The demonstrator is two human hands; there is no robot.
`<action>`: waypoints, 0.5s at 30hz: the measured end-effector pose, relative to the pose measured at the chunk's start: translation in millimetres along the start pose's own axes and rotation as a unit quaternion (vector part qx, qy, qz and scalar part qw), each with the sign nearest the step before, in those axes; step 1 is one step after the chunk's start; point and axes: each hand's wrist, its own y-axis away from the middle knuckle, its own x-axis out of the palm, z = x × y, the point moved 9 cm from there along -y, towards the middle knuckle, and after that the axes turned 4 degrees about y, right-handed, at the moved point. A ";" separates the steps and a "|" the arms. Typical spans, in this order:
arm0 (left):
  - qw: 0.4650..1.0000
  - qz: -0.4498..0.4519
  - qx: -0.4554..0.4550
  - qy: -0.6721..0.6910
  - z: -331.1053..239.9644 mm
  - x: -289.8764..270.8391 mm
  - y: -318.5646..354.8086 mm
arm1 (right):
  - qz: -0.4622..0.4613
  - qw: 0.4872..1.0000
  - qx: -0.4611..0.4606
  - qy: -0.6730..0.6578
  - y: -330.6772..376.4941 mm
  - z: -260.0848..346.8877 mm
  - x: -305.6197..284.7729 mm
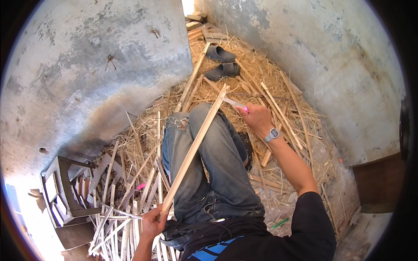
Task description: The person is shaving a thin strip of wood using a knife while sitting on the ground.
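Observation:
My left hand (pixel 153 222) is closed around the near end of a long, pale split-wood strip (pixel 193 148), perhaps bamboo. The strip slants up and to the right across my jeans-covered legs, and its far end looks rough and splintered. In my right hand (pixel 257 119) is a knife (pixel 233 102); a bit of its pink handle shows at my thumb. Its blade points left and lies at the strip's far end; whether it cuts into the wood I cannot tell. A metal watch (pixel 272 135) sits on my right wrist.
Loose strips (pixel 124 235) pile up at my lower left, beside a dark frame-like object (pixel 65 191). Straw and shavings (pixel 257 65) cover the ground, with more strips (pixel 283 115) on the right. Dark slippers (pixel 224 70) lie ahead. Grey walls (pixel 109 52) stand on both sides.

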 end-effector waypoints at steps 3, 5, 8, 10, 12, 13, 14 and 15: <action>1.000 -0.001 0.010 0.007 6.5 -2.0 0.0 | -0.023 0.999 0.016 -0.024 -0.6 -4.6 2.5; 0.999 0.009 0.007 0.035 6.8 1.7 -3.2 | -0.058 0.995 0.050 -0.057 -0.9 -29.5 11.8; 0.997 0.046 -0.036 0.042 9.5 10.0 -18.2 | -0.083 0.969 0.161 -0.171 7.5 -54.4 36.5; 0.996 0.047 -0.052 0.048 17.1 8.6 -18.7 | 0.015 0.874 0.270 -0.403 15.4 -41.7 74.2; 0.997 0.026 -0.037 0.070 26.1 5.2 -14.7 | 0.076 0.610 0.425 -0.664 33.1 -24.5 105.2; 0.996 0.009 -0.019 0.084 25.8 1.1 -13.6 | 0.021 0.515 0.441 -0.735 31.4 -24.2 94.1; 0.997 0.015 -0.023 0.067 29.5 -1.1 -12.5 | -0.008 0.578 0.395 -0.714 23.6 -32.4 86.2; 0.998 0.022 -0.022 0.053 29.4 -2.1 -16.1 | -0.040 0.640 0.344 -0.686 13.2 -42.6 70.1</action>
